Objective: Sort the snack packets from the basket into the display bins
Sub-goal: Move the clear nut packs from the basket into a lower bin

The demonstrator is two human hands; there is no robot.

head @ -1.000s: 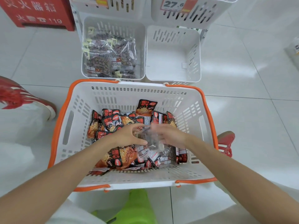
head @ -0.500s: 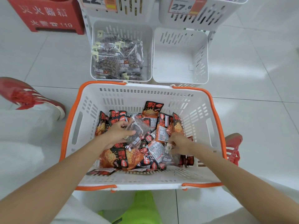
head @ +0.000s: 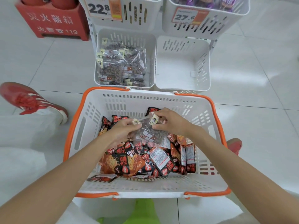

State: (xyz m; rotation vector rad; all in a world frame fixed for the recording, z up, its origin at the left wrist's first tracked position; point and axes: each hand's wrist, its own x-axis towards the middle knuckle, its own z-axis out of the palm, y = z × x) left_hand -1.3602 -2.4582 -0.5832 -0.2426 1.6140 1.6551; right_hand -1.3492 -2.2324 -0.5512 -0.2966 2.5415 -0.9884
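Both hands are on one packet here. The left hand (head: 124,131) has its fingers curled round the left edge of a clear packet (head: 150,134) of dark nuts or beans. The right hand (head: 171,122) pinches its top corner by the little yellow label. The packet hangs just above the pile of red-and-black packets (head: 123,164) in the basket (head: 145,190).

If it were me, I'd lift it straight up first so it doesn't drag its neighbours along. Then it goes over the far rim into the lower left bin (head: 152,62), which already holds the same clear bags. I'd lay it flat on that stack rather than toss it, since the film looks slippery. The lower right bin (head: 182,67) beside it is bare, so my guess is that the red-and-black ones go there.

Some things I can't make out:
- The left fingers cover part of the packet, and its print is too small to read.
- Any other clear packets buried under the pile wouldn't show from here.
- The upper bins are cut off at the top, leaving just the price tags and a bit of purple on the right.
- The green thing (head: 142,210) at the bottom edge is cropped too.
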